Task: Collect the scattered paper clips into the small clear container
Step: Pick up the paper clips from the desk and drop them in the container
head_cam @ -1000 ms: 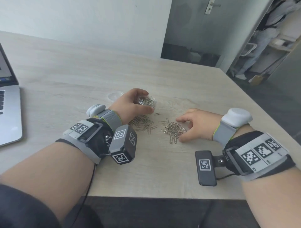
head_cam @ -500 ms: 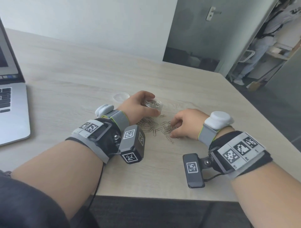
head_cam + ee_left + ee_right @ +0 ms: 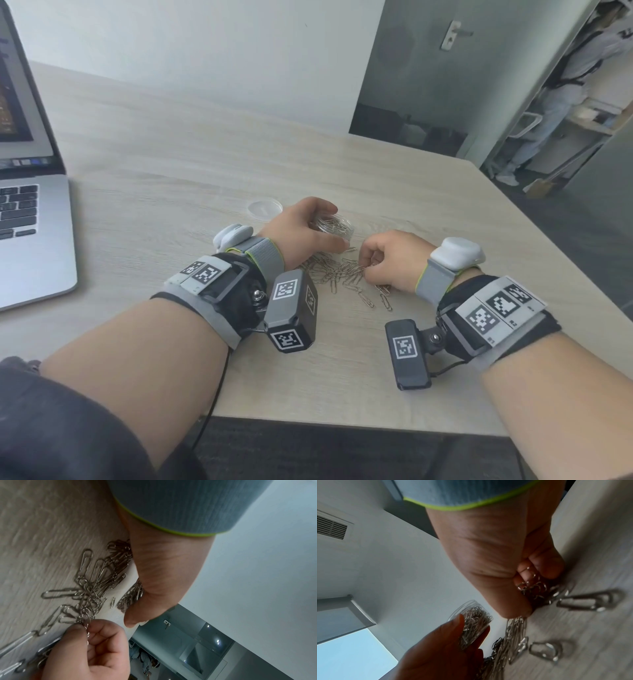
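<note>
A small clear container (image 3: 335, 226) partly filled with silver paper clips sits in my left hand (image 3: 308, 229), whose fingers and thumb curl round it just above the table; it also shows in the right wrist view as the container (image 3: 473, 620). Loose paper clips (image 3: 342, 274) lie scattered on the wood between my hands. My right hand (image 3: 387, 263) has its fingers curled round a bunch of clips (image 3: 532, 588) at the right edge of the pile. In the left wrist view the same right hand (image 3: 89, 646) pinches clips (image 3: 85, 601) off the table.
The container's clear round lid (image 3: 264, 209) lies on the table just behind my left hand. An open laptop (image 3: 30, 219) stands at the far left. The table's near edge (image 3: 342, 425) is close below my wrists. A person stands beyond the doorway at the far right.
My right hand has slid left into the pile and its fingers have closed round a bunch of clips. The left hand keeps hold of the container, almost unmoved.
</note>
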The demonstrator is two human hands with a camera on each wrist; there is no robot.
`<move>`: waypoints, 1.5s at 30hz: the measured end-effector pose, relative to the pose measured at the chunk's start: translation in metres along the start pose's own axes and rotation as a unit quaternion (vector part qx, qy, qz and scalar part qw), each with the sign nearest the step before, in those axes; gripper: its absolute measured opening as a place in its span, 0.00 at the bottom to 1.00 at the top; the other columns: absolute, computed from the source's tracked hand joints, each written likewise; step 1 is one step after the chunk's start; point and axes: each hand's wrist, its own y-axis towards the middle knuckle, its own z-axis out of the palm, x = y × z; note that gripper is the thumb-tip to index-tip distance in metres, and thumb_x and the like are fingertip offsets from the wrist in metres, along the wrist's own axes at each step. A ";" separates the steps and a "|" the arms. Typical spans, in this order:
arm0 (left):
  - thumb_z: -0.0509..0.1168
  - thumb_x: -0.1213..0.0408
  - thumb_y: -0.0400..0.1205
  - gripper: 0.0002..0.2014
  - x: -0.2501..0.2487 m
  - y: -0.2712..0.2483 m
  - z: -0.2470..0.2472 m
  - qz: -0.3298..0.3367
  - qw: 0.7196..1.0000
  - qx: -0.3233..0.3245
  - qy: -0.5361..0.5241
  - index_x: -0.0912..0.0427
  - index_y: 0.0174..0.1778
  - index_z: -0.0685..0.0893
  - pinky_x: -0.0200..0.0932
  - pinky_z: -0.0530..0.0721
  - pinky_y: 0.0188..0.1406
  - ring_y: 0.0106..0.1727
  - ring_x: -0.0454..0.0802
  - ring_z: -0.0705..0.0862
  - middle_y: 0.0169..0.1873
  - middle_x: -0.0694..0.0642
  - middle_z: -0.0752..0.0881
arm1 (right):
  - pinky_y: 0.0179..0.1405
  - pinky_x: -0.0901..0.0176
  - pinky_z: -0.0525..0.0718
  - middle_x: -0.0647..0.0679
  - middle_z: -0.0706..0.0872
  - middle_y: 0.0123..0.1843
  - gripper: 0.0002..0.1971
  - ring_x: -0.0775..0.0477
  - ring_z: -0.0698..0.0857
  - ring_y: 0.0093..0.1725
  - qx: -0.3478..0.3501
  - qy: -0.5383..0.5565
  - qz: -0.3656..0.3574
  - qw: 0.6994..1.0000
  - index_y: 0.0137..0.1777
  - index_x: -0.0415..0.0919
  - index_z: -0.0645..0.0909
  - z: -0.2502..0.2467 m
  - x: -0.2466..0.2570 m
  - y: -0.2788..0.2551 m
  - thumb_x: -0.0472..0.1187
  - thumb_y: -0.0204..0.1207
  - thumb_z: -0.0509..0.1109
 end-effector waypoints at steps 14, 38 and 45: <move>0.85 0.52 0.66 0.33 0.001 -0.001 0.002 0.014 1.000 0.020 0.003 0.39 0.67 0.81 0.40 0.77 0.45 0.40 0.37 0.80 0.44 0.33 0.82 | 0.27 0.65 0.78 0.52 0.83 0.28 0.04 0.53 0.80 0.21 -0.150 0.195 -0.013 0.969 0.36 0.44 0.84 -0.030 0.016 0.014 0.35 0.70 0.72; 0.84 0.63 0.70 0.31 -0.003 0.001 -0.006 0.007 0.992 -0.013 -0.127 0.47 0.68 0.80 0.33 0.82 0.44 0.39 0.32 0.84 0.63 0.44 0.86 | 0.45 0.42 0.90 0.47 0.91 0.37 0.08 0.40 0.89 0.39 -0.209 0.216 0.024 0.954 0.39 0.45 0.86 -0.026 0.006 0.015 0.48 0.73 0.69; 0.83 0.67 0.73 0.29 0.004 0.009 -0.009 -0.005 0.985 -0.066 -0.160 0.48 0.67 0.80 0.27 0.76 0.31 0.40 0.37 0.82 0.65 0.46 0.85 | 0.63 0.60 0.75 0.52 0.82 0.68 0.23 0.49 0.81 0.66 0.008 -0.029 0.016 0.999 0.69 0.52 0.81 -0.004 0.002 0.019 0.53 0.74 0.70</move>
